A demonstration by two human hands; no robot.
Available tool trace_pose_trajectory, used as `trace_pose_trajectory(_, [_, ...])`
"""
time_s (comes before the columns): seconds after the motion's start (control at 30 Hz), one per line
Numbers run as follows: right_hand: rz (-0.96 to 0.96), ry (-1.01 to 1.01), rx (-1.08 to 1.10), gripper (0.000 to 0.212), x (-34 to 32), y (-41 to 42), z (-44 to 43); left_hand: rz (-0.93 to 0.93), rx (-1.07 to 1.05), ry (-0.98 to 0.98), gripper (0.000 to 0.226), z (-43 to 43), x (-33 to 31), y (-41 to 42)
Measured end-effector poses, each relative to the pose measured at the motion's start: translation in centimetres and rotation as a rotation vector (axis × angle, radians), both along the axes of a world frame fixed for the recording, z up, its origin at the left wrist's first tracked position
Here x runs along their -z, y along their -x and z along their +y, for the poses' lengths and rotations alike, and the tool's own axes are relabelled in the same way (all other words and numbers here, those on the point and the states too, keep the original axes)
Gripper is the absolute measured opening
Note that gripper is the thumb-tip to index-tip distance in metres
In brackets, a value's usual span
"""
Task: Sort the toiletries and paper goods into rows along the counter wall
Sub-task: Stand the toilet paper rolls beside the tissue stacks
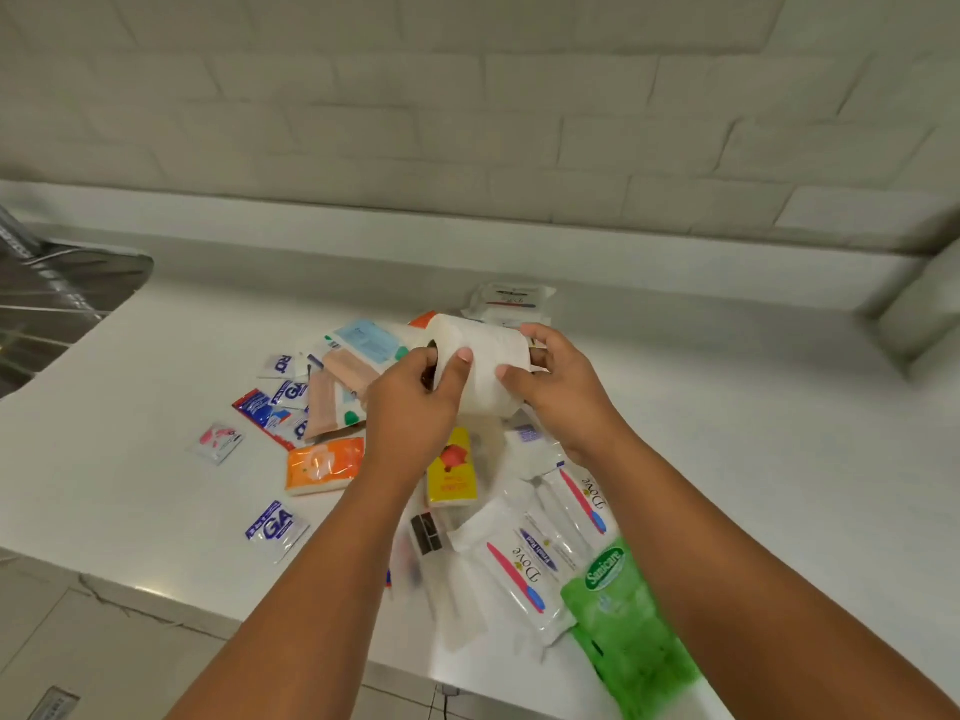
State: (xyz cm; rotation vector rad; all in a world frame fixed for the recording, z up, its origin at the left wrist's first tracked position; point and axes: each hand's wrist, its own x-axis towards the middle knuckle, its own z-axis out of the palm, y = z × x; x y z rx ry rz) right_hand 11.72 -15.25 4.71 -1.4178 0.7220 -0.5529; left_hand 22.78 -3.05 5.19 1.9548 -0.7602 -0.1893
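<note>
White worktop [156, 387], pale tiled wall [467, 122] behind it, low ledge running along the back edge. Metal rack [62, 288] at the worktop's left edge, blurred.

Toilet roll [485, 350] is held up off the worktop over the middle of the pile, lying sideways with its core hole facing left. Left hand [410, 407] grips the left end, thumb across the front of the roll, fingers curled at the core. Right hand [566, 392] grips the right end, thumb on the front, fingers wrapped behind. Both hands clamped on the roll, close together.

Loose pile below and around:
- orange tissue pack [324, 465], left of the left wrist
- yellow tissue pack [452, 475], between the two forearms
- two Dove wipe packs, near one [519, 574] and far one [582, 501], side by side toward the front edge
- green Sanicare pack [623, 626] at the front edge, partly under the right forearm, touching the near Dove pack
- GA sachet [278, 530], alone near the front-left of the pile
- pink sachet [218, 441], furthest left, apart from the rest
- red-and-blue sachet [260, 413], overlapping other small sachets
- beige pack [332, 402] and blue-label pack [371, 340], overlapping, just left of the roll
- white pack [511, 298] behind the roll, nearest the back edge

Print on the small sachets is too blurred to read fully.
</note>
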Motion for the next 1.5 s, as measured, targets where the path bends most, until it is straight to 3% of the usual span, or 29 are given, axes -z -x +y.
trace_pose_trajectory(0.17, [-0.095,0.010,0.008,0.057,-1.4,5.4,-2.3,0.215,-0.034,0.045,0.064,-4.2,-3.6,3.3])
trace_pose_trajectory(0.33, [-0.172,-0.132,0.128,0.047,-3.0,11.2,-7.3,0.176,0.235,0.043,0.073,-8.9,-6.0,8.1])
trace_pose_trajectory(0.47, [-0.257,-0.242,0.207,0.039,-4.3,17.0,-11.6,0.121,0.545,0.038,0.030,-12.4,-7.0,12.1])
trace_pose_trajectory(0.63, [-0.259,-0.299,0.286,0.033,-5.0,24.4,-16.1,-0.056,0.695,0.017,0.024,-18.5,-6.7,17.1])
trace_pose_trajectory(0.73, [-0.109,-0.159,0.408,0.035,-5.1,27.9,-18.3,-0.082,0.721,0.017,0.025,-22.3,-6.7,20.6])
trace_pose_trajectory(0.87, [0.126,0.263,0.526,0.037,-5.2,32.1,-20.5,-0.297,0.608,0.007,0.041,-27.0,-6.8,24.8])
trace_pose_trajectory(1.0, [0.055,0.290,0.437,0.030,-5.7,35.3,-22.3,-0.100,0.695,0.092,0.042,-31.7,-5.8,28.2])
trace_pose_trajectory(1.13, [-0.017,0.200,0.374,0.028,-6.2,37.9,-25.0,-0.092,0.726,0.130,0.040,-34.8,-5.3,32.0])
trace_pose_trajectory(1.2, [-0.002,0.196,0.381,0.029,-6.2,38.9,-26.7,-0.091,0.764,0.143,0.051,-36.2,-5.3,33.5])
trace_pose_trajectory(1.33, [0.028,0.154,0.416,0.038,-5.6,40.3,-30.1,0.081,0.818,0.071,0.082,-37.9,-4.9,34.9])
trace_pose_trajectory(1.5, [-0.003,0.051,0.428,0.041,-5.3,40.8,-32.9,0.126,0.728,0.029,0.079,-39.7,-3.3,35.5])
